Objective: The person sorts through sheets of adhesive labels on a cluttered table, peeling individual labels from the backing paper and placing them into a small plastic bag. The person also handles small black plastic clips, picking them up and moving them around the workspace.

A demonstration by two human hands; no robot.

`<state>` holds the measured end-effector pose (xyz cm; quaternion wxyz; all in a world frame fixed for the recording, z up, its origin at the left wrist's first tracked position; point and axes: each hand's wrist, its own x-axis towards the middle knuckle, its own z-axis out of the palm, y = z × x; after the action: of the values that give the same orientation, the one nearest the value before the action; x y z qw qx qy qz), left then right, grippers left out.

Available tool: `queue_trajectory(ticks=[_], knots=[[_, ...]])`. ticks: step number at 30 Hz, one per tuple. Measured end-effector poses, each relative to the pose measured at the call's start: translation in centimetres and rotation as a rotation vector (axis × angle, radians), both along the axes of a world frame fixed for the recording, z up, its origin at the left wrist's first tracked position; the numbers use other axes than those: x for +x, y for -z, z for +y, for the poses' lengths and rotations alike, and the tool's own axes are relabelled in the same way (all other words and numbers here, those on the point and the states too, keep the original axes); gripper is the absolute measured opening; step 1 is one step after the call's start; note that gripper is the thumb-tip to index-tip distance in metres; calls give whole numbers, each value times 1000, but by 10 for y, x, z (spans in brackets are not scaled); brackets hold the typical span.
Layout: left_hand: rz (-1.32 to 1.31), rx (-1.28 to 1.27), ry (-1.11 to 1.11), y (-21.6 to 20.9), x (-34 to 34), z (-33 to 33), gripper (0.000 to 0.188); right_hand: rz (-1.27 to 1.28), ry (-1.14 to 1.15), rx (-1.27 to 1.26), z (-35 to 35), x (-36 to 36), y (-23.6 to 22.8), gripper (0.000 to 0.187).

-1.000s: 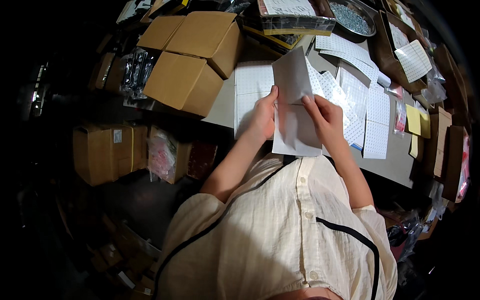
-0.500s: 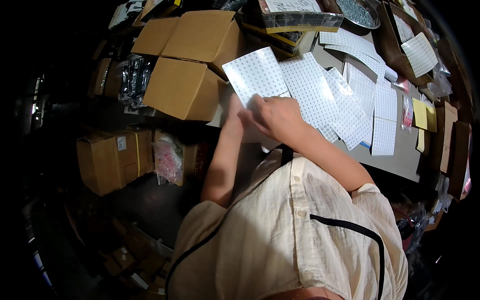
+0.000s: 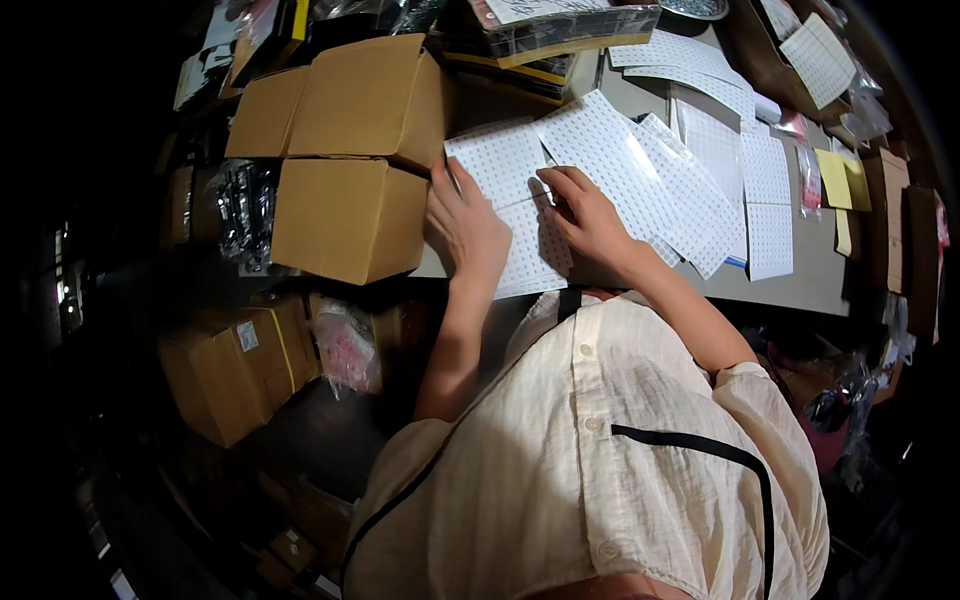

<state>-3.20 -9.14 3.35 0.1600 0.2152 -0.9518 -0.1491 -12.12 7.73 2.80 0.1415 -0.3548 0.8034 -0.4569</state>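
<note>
Nearest, the worktop's (image 3: 810,290) near edge is met by a cream shirt (image 3: 530,450); below that edge, toward its left end, a banded carton (image 3: 225,365) is seen. Just past the edge, the sheet (image 3: 525,225) is laid printed side up on the worktop; whether others are covered by it cannot be told. Its left side is covered by the left hand (image 3: 472,225), fingers extended, nothing clasped in the grip. At its right side the right hand (image 3: 595,215) is held with bent fingers; whether paper is pinched in that grip cannot be told. The laying down of this sheet appears nearly done, though neither hand is withdrawn. To its right, more sheets (image 3: 610,150) are left fanned and unsquared; how many have been dealt with is not shown. Beside the left hand, brown boxes (image 3: 345,215) are stood at the worktop's left end. Yellow slips (image 3: 832,180) are placed toward the right edge. Along the far edge, dark packs (image 3: 570,40) are stacked, with a metal bowl (image 3: 722,16) beyond.
</note>
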Motion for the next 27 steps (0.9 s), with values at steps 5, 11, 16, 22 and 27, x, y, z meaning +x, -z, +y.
queue_trajectory(ticks=[5, 11, 16, 22, 27], knots=[[19, -139, 234, 12, -24, 13, 70, -44, 82, -26, 26, 5, -21, 46], [-136, -189, 307, 40, -24, 7, 72, 390, 383, 158, 108, -24, -2, 50], [-84, -143, 303, 37, -26, 12, 62, 632, 397, 433, 115, -22, 12, 90], [112, -33, 338, 14, -10, 41, 46, 477, 326, 309, 118, -38, 19, 58], [127, -3, 347, 14, -1, 85, 48, 49, 360, 54, 131, -65, 16, 27]])
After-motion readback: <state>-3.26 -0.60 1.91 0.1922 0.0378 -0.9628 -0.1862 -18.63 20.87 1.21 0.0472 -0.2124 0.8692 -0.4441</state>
